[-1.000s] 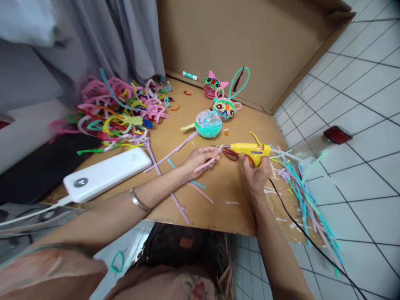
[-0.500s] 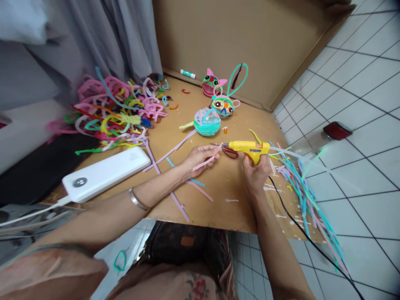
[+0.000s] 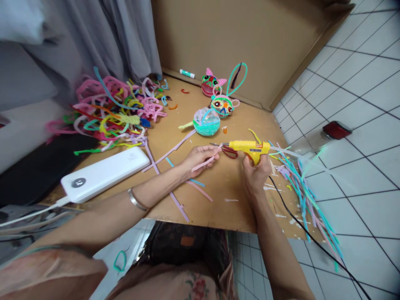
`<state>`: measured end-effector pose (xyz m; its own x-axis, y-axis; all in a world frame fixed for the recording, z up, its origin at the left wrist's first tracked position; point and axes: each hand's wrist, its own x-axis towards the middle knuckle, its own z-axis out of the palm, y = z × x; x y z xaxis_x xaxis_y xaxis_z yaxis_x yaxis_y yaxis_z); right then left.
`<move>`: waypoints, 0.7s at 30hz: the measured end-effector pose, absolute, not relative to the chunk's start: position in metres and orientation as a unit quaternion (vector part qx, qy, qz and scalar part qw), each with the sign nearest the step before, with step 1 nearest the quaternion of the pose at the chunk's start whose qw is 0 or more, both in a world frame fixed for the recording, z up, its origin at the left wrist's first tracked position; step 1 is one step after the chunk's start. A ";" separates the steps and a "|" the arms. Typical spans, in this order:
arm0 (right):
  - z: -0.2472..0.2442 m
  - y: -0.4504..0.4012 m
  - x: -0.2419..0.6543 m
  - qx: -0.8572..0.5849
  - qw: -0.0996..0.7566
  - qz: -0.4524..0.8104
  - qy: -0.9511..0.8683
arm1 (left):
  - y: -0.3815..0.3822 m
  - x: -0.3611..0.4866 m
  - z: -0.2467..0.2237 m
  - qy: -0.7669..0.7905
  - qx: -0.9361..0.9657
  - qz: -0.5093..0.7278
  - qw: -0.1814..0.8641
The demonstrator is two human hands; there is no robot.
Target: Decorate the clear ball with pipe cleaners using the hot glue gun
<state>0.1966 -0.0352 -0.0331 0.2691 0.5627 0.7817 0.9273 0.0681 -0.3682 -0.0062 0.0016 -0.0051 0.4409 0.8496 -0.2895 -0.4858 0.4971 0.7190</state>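
My left hand point(image 3: 201, 159) pinches a bent pink pipe cleaner point(image 3: 203, 163) above the middle of the cardboard surface. My right hand point(image 3: 256, 171) is wrapped round the handle of a yellow glue gun point(image 3: 249, 146), whose nozzle points left and meets the tip of the pink piece. Behind the nozzle lie red-handled scissors point(image 3: 230, 153), partly hidden. Beyond my hands sits a clear ball wrapped in turquoise point(image 3: 206, 122). Two decorated balls with faces stand farther back, one with round pink ears point(image 3: 222, 106), the other with pointed pink ears point(image 3: 211, 83).
A heap of coloured pipe cleaners point(image 3: 115, 108) and a white power bank point(image 3: 105, 174) are at the left. More pipe cleaners point(image 3: 301, 187) hang over the right edge, near the black cord point(image 3: 293, 217). A glue stick point(image 3: 187, 73) lies by the cardboard wall point(image 3: 215, 37).
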 end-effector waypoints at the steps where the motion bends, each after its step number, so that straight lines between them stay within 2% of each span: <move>1: -0.033 -0.035 0.197 -0.652 0.456 -0.198 -0.572 | 0.002 -0.006 -0.005 0.326 0.279 0.416 0.802; 21: -0.032 -0.038 0.193 -0.648 0.457 -0.203 -0.574 | 0.001 -0.006 -0.003 0.326 0.289 0.416 0.798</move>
